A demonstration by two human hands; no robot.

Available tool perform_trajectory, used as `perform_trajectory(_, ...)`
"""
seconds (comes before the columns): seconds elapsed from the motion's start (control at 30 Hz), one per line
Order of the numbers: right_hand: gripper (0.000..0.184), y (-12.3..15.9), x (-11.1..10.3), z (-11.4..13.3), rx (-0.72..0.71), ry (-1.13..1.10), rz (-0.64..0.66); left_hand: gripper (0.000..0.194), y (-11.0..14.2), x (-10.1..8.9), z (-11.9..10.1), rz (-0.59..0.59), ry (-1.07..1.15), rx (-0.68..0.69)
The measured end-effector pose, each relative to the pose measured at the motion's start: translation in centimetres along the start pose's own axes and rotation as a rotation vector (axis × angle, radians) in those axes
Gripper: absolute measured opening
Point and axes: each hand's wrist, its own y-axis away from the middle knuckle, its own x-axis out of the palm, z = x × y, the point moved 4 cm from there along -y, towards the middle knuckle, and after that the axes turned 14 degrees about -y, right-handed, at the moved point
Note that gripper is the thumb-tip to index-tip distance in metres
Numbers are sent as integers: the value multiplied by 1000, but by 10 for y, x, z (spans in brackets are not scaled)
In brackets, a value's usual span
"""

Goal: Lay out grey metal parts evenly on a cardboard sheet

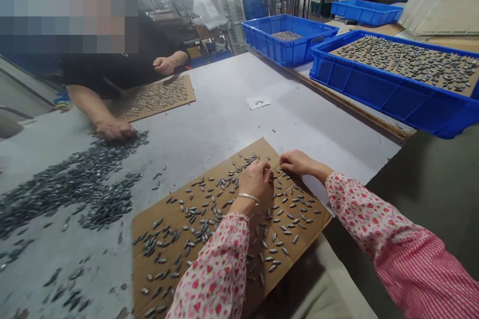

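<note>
A brown cardboard sheet (232,209) lies in front of me, strewn with small grey, spindle-shaped metal pieces (204,227). Over its far part is my left hand (256,179), a bangle at the wrist, with fingers curled and pinched together close to the pieces. My right hand (298,163) is at the sheet's far right edge, its thumb and fingers closed. Whatever either hand pinches is hidden or too small to name. On the left side of the white table (224,124) a long heap of the same grey pieces (75,179) is spread out.
Across the table a person's hand (116,129) rests on the heap, beside another filled cardboard sheet (187,89). Blue crates (381,92) line the right side, the nearest with a piece-covered sheet. A small white packet (258,103) lies mid-table.
</note>
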Motion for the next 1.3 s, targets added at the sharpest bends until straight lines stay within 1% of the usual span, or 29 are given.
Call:
perform_trajectory(0.07,12,-4,-1,-4,23,-68,-51,23,-7,-1,5,-35,14,-78)
perform_trajectory(0.17,13,-15,0,-11,43,-183,-146,23,-18,-2,10,-30,-15,-156)
perform_trajectory(0.23,15,-25,3,-12,46,-208,-208,23,-24,-1,10,-7,-61,-163)
perform_trajectory(0.33,21,-40,7,-5,39,-136,-246,27,-27,1,10,21,-130,-136)
perform_trajectory(0.43,20,-45,6,8,43,-22,-199,30,-24,2,7,41,-160,-79)
perform_trajectory(0.57,21,-35,-3,19,40,73,-59,29,-20,-1,-2,82,-162,11)
perform_trajectory(0.67,20,-26,-7,17,32,97,25,28,-24,0,-5,101,-137,-11)
perform_trajectory(0.77,19,-23,-7,12,24,128,14,23,-29,7,1,68,-76,-51)
perform_trajectory(0.83,19,-23,-5,10,33,137,-14,22,-28,11,12,7,-20,-75)
perform_trajectory(0.9,19,-22,-3,10,37,111,-26,22,-22,12,25,-66,39,-101)
perform_trajectory(0.97,18,-21,-2,11,24,58,-22,21,-14,9,36,-105,84,-116)
perform_trajectory(1.03,16,-20,-2,11,-5,22,-22,19,-4,2,41,-95,91,-106)
perform_trajectory(1.1,15,-20,-2,10,-26,24,-23,18,4,-5,39,-55,62,-87)
perform_trajectory(1.2,14,-23,-2,5,-25,31,-6,19,12,-12,28,27,-22,-38)
perform_trajectory(1.3,17,-26,-2,1,4,22,0,23,15,-12,17,84,-129,-4)
